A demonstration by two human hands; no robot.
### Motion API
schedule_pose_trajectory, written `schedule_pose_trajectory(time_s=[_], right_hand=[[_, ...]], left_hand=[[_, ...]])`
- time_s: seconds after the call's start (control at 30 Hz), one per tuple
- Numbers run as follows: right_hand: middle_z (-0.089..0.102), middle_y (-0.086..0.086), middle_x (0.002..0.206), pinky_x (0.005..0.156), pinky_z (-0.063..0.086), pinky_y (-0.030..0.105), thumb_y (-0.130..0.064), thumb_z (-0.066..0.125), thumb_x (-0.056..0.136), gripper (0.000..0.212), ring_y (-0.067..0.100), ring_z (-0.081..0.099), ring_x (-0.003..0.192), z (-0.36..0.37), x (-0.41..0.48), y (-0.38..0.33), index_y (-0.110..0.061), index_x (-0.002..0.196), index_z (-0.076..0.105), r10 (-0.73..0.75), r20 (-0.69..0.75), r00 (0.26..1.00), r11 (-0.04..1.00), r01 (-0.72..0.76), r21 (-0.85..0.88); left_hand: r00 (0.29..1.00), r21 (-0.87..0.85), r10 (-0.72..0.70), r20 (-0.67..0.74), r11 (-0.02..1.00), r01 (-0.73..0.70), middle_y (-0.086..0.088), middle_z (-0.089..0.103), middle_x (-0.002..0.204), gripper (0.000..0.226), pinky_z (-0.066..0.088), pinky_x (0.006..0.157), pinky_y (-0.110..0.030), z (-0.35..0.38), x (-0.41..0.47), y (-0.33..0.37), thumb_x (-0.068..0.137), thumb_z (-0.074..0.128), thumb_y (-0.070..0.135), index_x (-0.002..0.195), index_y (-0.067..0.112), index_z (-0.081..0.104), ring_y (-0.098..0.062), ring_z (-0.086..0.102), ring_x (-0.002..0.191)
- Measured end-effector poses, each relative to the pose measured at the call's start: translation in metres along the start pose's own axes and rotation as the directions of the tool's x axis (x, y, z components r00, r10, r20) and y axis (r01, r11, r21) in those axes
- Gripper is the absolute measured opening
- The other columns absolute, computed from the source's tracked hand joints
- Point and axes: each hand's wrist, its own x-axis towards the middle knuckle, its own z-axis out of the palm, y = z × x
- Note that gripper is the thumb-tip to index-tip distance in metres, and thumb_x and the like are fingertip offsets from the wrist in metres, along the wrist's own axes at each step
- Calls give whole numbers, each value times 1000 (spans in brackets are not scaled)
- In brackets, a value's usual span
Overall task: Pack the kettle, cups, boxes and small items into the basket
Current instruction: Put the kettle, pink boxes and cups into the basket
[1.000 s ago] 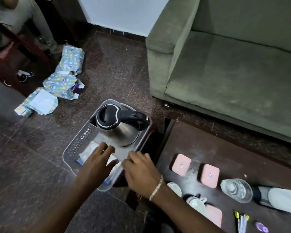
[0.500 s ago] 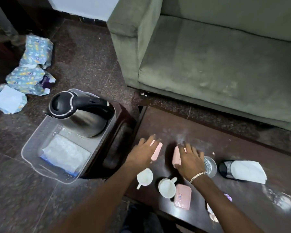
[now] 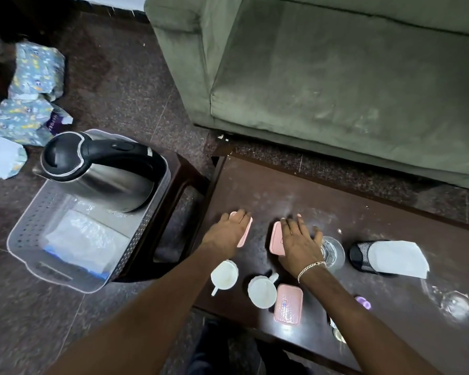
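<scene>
A steel kettle (image 3: 103, 174) with a black lid and handle stands in the grey perforated basket (image 3: 27, 234), beside a clear plastic packet (image 3: 84, 236). On the dark table (image 3: 268, 190), my left hand (image 3: 229, 234) lies flat over one pink box (image 3: 244, 234). My right hand (image 3: 299, 242) covers a second pink box (image 3: 276, 238). Their fingers are spread on the lids; whether they grip the boxes I cannot tell. Nearer me stand two white cups (image 3: 224, 274) (image 3: 263, 290) and a third pink box (image 3: 288, 304).
The basket rests on a dark stool (image 3: 182, 190) left of the table. A glass (image 3: 333, 251), a black mesh item under white paper (image 3: 390, 257), a purple item (image 3: 363, 303) and another glass (image 3: 456, 304) lie on the table. A green sofa (image 3: 336, 77) stands behind; patterned packets (image 3: 35, 74) lie on the floor.
Both hands left the basket and moved right onto the table, landing on the two pink boxes. My view swung right with them.
</scene>
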Motion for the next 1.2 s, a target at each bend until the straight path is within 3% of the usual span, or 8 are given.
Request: schedule_pose_trajectory(time_s=[0.23,0.37,0.43,0.53,0.63,0.8,1.03,1.2], right_hand=[[30,1,159,111,17,54,-44,72,73,100,21,16,152,-41,-16,-30,-17,156,23,-8,-111,994,998,15,62],[36,-2,157,114,19,50,-48,70,69,98,18,24,150,-76,-30,-75,-21,154,29,-37,-186,982,980,72,184],[39,-2,153,112,23,48,-49,69,66,100,18,32,145,-94,-36,-104,-22,153,31,-69,-231,971,969,120,217],[45,-4,146,107,30,45,-52,66,64,98,17,45,133,-117,-44,-154,-21,151,35,-147,-308,940,936,233,263],[48,-4,143,104,32,42,-55,65,62,97,16,49,129,-129,-50,-208,-19,149,39,-227,-360,905,898,337,283],[51,-6,134,100,30,39,-62,61,63,89,15,52,121,-122,-50,-291,-22,141,44,-326,-374,868,835,450,316],[57,2,120,99,35,46,-63,74,67,87,21,55,110,-93,-38,-364,-12,134,51,-337,-299,893,878,413,241],[57,5,124,107,32,49,-47,75,73,76,23,54,113,-83,-29,-378,-7,133,53,-321,-180,930,913,355,203]], left_hand=[[984,19,65,-164,998,-63,-3,20,166,93,47,107,-42,-31,-34,-27,88,66,1,163,14,12,-32,47,129],[948,4,124,-293,992,-129,-4,23,168,88,34,118,-36,-55,-83,-60,90,65,14,163,11,17,-25,32,150],[942,-77,69,-327,992,-100,-4,26,169,88,31,122,-33,-68,-116,-83,87,68,13,162,14,23,-24,30,153],[951,-185,-51,-304,983,-6,1,25,169,102,38,119,-35,-85,-170,-123,77,80,14,162,21,25,-27,36,149],[961,-132,-88,-261,990,55,2,23,168,104,43,114,-36,-91,-218,-174,78,84,17,162,26,24,-28,42,144],[970,-130,-156,-186,983,133,9,23,164,105,41,98,-18,-81,-265,-258,77,88,26,161,33,25,-16,49,138],[992,-172,-113,-55,980,102,12,26,159,109,51,105,-33,-49,-249,-307,74,90,24,159,38,24,-16,51,135],[998,-95,-69,3,993,69,6,29,157,108,51,100,-35,-36,-222,-310,73,91,24,159,33,25,-19,52,128]])
